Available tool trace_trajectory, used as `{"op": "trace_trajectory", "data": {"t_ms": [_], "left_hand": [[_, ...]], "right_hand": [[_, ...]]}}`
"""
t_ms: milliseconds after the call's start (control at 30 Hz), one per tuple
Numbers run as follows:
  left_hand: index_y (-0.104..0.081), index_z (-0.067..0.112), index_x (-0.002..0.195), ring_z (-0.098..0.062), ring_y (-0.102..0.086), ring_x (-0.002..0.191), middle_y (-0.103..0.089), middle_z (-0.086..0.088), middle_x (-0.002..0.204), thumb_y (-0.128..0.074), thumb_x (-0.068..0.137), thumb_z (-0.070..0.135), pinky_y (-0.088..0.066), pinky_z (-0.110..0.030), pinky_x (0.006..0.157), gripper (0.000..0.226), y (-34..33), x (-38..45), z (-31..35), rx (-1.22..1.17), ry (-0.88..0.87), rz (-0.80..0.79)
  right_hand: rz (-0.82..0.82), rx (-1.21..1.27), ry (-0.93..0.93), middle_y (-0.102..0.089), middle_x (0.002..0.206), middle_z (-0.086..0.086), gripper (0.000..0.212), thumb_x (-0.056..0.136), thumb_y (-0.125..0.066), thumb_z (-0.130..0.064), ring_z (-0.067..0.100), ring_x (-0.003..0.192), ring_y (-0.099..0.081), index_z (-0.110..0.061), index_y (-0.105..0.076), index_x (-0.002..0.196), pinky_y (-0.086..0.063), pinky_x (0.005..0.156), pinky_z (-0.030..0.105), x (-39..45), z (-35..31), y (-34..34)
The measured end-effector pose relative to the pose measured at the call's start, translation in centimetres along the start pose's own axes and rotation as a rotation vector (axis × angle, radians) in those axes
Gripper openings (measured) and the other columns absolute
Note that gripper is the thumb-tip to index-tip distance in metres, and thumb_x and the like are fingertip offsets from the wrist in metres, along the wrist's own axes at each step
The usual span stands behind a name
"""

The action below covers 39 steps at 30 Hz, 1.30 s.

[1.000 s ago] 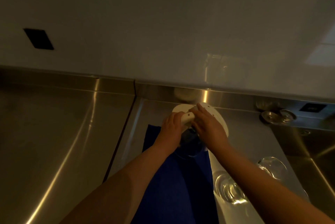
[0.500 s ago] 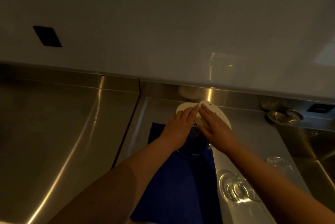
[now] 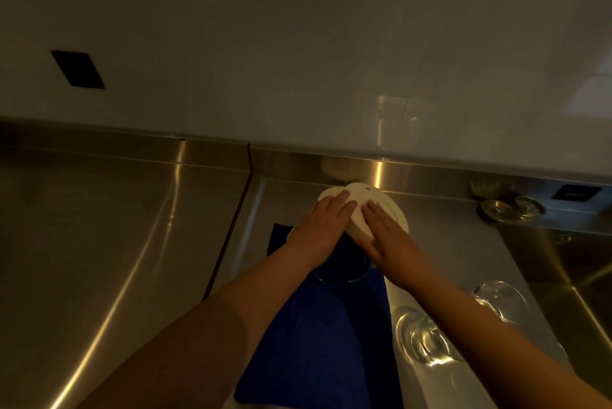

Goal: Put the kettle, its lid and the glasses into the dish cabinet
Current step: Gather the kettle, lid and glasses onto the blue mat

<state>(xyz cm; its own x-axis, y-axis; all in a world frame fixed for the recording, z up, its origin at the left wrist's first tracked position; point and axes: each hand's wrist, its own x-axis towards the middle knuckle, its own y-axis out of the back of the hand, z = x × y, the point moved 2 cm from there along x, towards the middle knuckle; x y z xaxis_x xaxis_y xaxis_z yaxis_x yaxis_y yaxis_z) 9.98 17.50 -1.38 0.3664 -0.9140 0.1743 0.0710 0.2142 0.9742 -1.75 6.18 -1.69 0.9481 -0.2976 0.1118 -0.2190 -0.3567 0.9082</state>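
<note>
1 view only: head-worn camera, wide-angle, looked forward and steeply down from above the steel counter toward the back wall. Both forearms entered from the bottom edge; close range, arm's reach. No 2nd view shared.

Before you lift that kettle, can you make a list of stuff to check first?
1. Lid sitting on the kettle: ok, though it looks tilted.
2. Left hand flat on the lid: ok.
3. Right hand flat on the lid: ok.
4. A firm grip on the kettle body: not ok, fingers only press.
5. Glasses clear of the arms: not ok, the right arm passes just over them.
6. Dish cabinet open: cannot tell, out of view.
</note>
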Motion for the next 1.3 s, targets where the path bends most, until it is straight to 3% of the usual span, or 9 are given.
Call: {"op": "trace_trajectory", "data": {"t_ms": [267,433,733,833,1033,1133,1300], "left_hand": [[-0.004,0.008,0.15,-0.027,-0.005,0.144,0.001,-0.01,0.159,-0.059,0.089,0.011,0.006,-0.034,0.115,0.082,-1.1,-1.0,-2.2,0.077,0.076,-0.056],[0.003,0.012,0.15,-0.022,0.004,0.145,0.011,-0.004,0.159,-0.063,0.085,0.004,-0.005,-0.034,0.117,0.093,-1.7,-2.4,-3.8,0.021,0.127,-0.115],[0.006,0.012,0.15,-0.023,0.012,0.145,0.015,-0.005,0.158,-0.058,0.087,0.005,0.013,-0.03,0.111,0.09,-1.5,-2.6,-3.3,0.031,0.139,-0.106],[0.007,0.011,0.15,-0.022,0.016,0.144,0.014,-0.006,0.158,-0.05,0.088,0.007,0.016,-0.031,0.109,0.084,-1.5,-2.5,-1.8,0.022,0.134,-0.118],[0.002,0.011,0.15,-0.021,0.01,0.145,0.006,-0.008,0.159,-0.038,0.094,0.031,0.015,-0.037,0.113,0.072,-2.5,-2.3,3.2,0.004,0.066,-0.098],[-0.001,0.012,0.151,-0.02,0.007,0.146,0.003,-0.007,0.159,-0.034,0.097,0.039,0.013,-0.036,0.115,0.068,-2.7,-1.7,5.7,-0.013,0.032,-0.088],[-0.008,0.012,0.15,-0.02,0.003,0.146,-0.002,-0.007,0.159,-0.031,0.099,0.042,0.006,-0.038,0.117,0.064,-3.6,0.2,11.0,0.002,-0.026,-0.118]], "right_hand": [[-0.064,-0.247,0.132,0.014,0.145,-0.01,0.067,0.097,-0.039,-0.041,0.003,0.132,0.016,-0.025,0.007,0.142,0.016,0.102,0.017,0.5,-1.1,-1.1],[-0.098,-0.32,0.147,0.004,0.155,-0.001,0.066,0.097,-0.039,-0.041,0.006,0.134,0.014,-0.02,-0.002,0.148,0.008,0.107,0.025,1.1,-1.9,-2.3],[-0.089,-0.332,0.182,-0.001,0.156,0.003,0.065,0.097,-0.038,-0.04,0.008,0.135,0.012,-0.018,-0.005,0.148,0.009,0.108,0.023,0.9,-1.8,-2.3],[-0.073,-0.327,0.21,-0.002,0.156,0.003,0.062,0.098,-0.039,-0.034,0.009,0.137,0.01,-0.018,-0.006,0.148,0.009,0.11,0.023,0.2,-1.1,-2.0],[-0.044,-0.208,0.191,-0.001,0.153,-0.002,0.065,0.096,-0.048,-0.027,0.01,0.141,0.004,-0.016,-0.009,0.147,0.008,0.108,0.017,-2.3,1.7,-0.7],[-0.022,-0.185,0.14,0.004,0.149,-0.006,0.068,0.096,-0.048,-0.03,0.007,0.138,0.005,-0.019,-0.003,0.145,0.009,0.106,0.015,-4.0,4.1,0.2],[-0.044,-0.252,0.014,-0.004,0.156,0.002,0.065,0.096,-0.044,-0.037,0.011,0.14,0.003,-0.018,-0.01,0.148,0.003,0.108,0.021,-8.0,9.7,1.5]]}}
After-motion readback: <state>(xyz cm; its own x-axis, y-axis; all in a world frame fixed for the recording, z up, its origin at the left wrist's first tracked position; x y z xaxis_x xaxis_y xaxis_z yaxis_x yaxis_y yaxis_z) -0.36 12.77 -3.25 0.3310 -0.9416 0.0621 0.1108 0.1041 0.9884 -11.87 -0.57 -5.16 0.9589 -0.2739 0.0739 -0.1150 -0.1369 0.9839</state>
